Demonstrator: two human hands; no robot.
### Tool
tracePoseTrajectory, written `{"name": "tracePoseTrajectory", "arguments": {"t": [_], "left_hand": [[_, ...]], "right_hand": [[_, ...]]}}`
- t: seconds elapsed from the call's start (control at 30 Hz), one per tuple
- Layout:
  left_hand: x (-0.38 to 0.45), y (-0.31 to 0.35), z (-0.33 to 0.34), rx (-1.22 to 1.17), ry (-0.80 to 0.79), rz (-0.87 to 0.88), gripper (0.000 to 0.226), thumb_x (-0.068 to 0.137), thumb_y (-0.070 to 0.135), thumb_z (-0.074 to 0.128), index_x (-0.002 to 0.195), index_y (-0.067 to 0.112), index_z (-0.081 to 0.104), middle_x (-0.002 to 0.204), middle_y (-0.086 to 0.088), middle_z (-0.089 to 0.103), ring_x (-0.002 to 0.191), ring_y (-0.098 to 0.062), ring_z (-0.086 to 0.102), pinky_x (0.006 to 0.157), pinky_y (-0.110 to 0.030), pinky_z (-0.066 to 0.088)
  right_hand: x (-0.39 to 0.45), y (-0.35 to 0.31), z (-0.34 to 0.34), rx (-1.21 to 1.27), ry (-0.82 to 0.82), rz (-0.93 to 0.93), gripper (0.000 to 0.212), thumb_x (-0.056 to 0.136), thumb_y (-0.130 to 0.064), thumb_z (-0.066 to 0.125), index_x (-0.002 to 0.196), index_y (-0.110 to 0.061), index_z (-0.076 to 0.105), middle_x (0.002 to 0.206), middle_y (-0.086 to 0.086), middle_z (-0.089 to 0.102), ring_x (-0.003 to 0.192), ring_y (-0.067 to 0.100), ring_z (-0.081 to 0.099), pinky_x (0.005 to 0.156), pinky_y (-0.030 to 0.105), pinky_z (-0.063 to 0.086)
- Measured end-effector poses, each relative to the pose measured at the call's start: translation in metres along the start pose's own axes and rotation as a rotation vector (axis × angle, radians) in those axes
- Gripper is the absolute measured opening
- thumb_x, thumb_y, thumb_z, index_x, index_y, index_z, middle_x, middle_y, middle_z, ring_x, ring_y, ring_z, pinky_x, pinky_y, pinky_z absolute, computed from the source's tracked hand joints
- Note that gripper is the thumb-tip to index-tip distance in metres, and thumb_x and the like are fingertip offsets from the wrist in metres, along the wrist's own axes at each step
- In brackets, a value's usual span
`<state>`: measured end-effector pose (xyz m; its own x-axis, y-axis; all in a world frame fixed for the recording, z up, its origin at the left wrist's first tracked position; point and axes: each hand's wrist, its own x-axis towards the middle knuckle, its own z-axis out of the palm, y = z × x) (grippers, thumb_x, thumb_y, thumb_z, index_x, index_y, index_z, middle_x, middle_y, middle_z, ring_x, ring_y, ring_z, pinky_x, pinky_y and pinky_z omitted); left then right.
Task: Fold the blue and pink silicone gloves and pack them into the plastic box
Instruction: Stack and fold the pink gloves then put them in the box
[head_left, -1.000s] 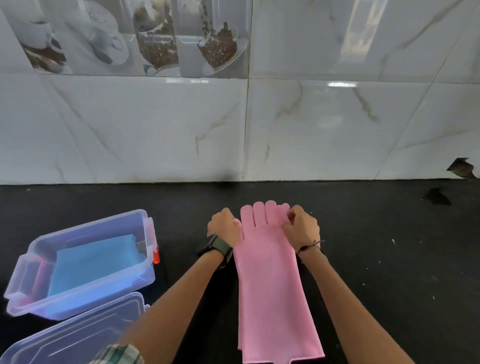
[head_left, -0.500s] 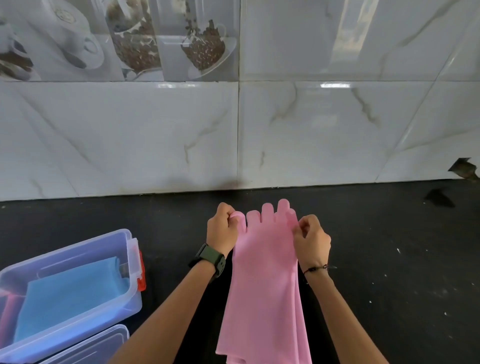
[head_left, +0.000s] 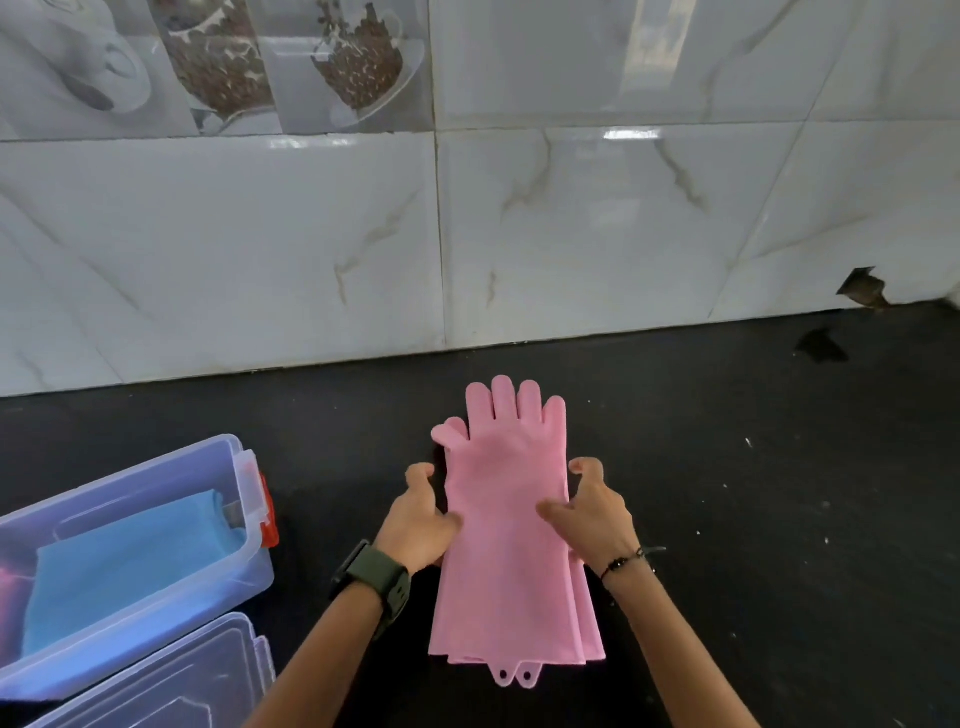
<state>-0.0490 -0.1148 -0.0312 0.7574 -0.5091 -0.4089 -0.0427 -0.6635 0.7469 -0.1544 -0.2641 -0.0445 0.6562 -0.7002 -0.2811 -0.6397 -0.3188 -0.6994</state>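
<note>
Box (head_left: 120, 480) is cropped leftward; left hand (head_left: 420, 526) and right hand (head_left: 598, 520) grip pink gloves (head_left: 508, 571).

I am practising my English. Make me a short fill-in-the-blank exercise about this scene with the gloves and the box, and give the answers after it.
1. The pink gloves lie flat on the ___ counter.
2. The folded gloves inside the plastic box are ___.
3. The person wears a watch on the ___ wrist.
4. The fingers of the pink gloves point toward the tiled ___.

Answers: black; blue; left; wall.
</note>
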Motion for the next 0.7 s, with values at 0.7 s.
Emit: {"name": "tracePoseTrajectory", "arguments": {"t": [0.7], "left_hand": [[-0.017,-0.006,0.023,0.274,0.207,0.203,0.031,0.088,0.001,0.041,0.116,0.015,0.049,0.102,-0.013,0.065,0.086,-0.031,0.064,0.075,-0.036,0.054]], "right_hand": [[-0.067,0.018,0.001,-0.313,0.077,0.011,0.03,0.093,-0.016,0.04,0.122,-0.019,0.035,0.09,0.005,0.064,0.075,0.021,0.065,0.065,0.032,0.056]]}}
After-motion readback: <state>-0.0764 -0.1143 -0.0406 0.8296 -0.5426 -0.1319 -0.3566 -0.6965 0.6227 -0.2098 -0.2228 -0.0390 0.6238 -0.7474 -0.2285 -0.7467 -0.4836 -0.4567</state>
